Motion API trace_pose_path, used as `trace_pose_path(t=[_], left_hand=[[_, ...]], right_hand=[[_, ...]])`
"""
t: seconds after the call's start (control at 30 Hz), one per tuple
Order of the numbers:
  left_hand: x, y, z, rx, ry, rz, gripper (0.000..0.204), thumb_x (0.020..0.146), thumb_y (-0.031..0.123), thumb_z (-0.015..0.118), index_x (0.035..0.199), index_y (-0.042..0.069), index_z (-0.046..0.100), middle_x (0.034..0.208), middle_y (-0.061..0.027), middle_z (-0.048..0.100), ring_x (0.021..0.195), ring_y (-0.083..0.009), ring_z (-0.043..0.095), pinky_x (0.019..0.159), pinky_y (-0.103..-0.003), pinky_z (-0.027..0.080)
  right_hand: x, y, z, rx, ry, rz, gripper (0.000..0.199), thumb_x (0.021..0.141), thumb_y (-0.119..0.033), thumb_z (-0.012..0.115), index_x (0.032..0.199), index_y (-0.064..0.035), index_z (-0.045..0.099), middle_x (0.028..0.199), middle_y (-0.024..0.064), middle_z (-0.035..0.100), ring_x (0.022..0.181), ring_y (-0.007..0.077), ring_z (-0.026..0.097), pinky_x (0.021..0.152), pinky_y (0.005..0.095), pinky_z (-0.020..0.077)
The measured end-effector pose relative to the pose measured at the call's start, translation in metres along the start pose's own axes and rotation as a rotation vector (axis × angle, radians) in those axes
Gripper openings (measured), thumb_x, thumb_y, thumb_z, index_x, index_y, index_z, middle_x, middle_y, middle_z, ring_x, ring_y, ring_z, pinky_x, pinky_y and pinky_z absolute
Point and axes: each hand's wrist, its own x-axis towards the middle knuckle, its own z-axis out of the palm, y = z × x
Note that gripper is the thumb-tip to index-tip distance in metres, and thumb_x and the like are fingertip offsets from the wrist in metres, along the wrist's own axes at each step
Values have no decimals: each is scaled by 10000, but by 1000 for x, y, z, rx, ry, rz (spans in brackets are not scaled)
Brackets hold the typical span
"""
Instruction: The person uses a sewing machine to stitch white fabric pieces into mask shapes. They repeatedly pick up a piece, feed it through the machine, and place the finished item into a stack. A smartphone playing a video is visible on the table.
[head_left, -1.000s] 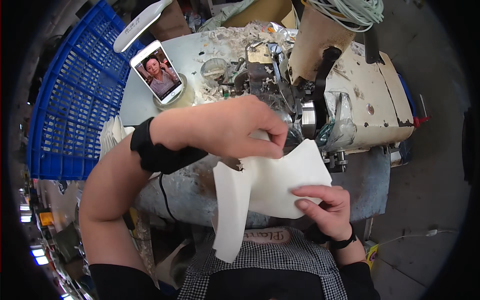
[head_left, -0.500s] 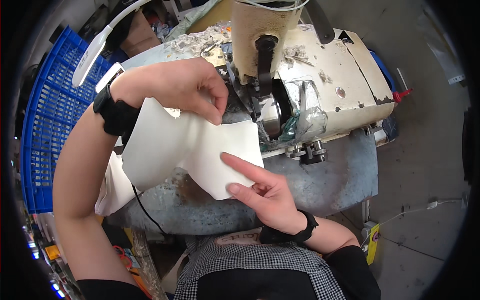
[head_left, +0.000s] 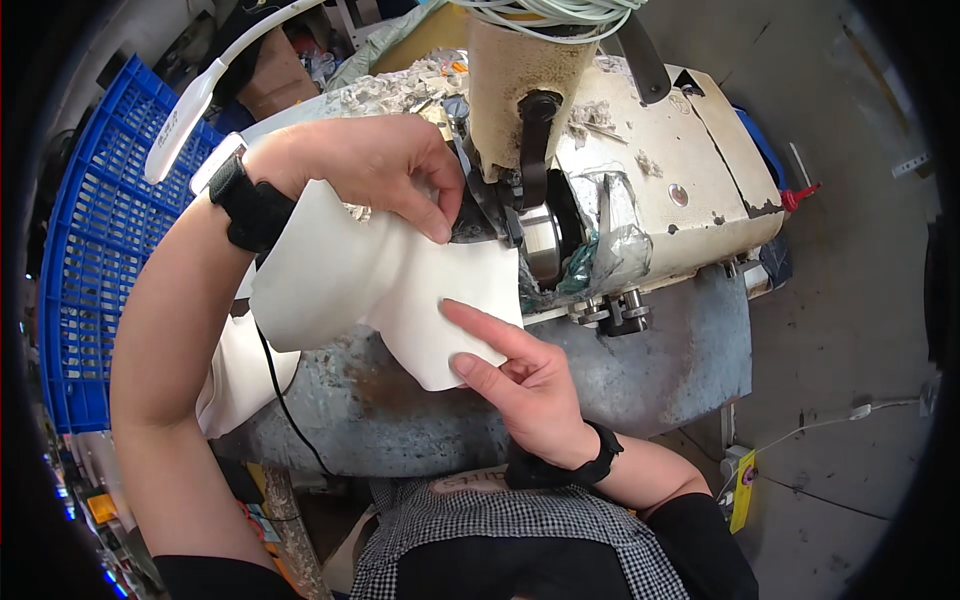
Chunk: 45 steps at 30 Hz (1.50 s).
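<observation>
A white, leather-like sheet piece lies across the front of a cream-coloured machine, its right edge close to a shiny metal drum. My left hand reaches over the piece from the left and pinches its far edge beside the machine's dark foot. At the near right corner, my right hand grips the piece, thumb and index finger on top and other fingers partly hidden. The piece's left part bends up under my left wrist.
More white pieces lie at the table's left, crossed by a black cable. A blue plastic crate stands beyond them. Pale scraps litter the table behind. A white lamp arm hangs at upper left. The metal table has a curved edge.
The view has shifted slightly, bringing a coil of pale cord above the machine further into sight. Both hands keep their grip on the white piece, which has barely moved against the machine.
</observation>
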Motion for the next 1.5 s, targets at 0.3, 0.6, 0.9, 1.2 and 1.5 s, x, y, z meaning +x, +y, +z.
trace_pose_path(t=[0.3,0.6,0.9,1.2,1.5], left_hand=[[5,8,0,18,56,28,204,763,245,724,865,69,719,731,-39,671,658,-144,601,627,-298,479],[11,2,10,7,167,174,233,751,259,724,838,43,718,722,-83,670,669,-188,621,647,-307,484],[7,12,31,9,369,135,225,749,231,698,842,27,704,759,-149,672,703,-273,644,677,-338,494],[3,20,45,231,505,99,203,778,227,691,824,29,685,831,-149,656,780,-327,627,710,-374,493],[-5,27,58,21,629,-53,178,755,152,724,778,-12,660,617,-106,605,539,-161,567,540,-289,457]], right_hand=[[1,0,-5,16,62,-64,364,938,-28,569,1301,-14,548,1196,55,612,992,71,577,851,203,466],[-3,-10,-23,-56,121,-79,303,927,-35,590,1228,0,599,1128,58,644,950,78,599,826,207,480],[-2,-31,-48,-170,237,-121,231,899,-13,611,1127,12,642,1065,55,656,934,85,595,827,229,482],[4,-52,-62,-354,233,-83,203,873,-15,627,1075,-14,654,956,12,661,840,60,585,756,207,482],[17,-77,-76,-525,199,-41,216,845,-9,609,1057,-26,645,908,0,658,784,46,581,712,207,479]])
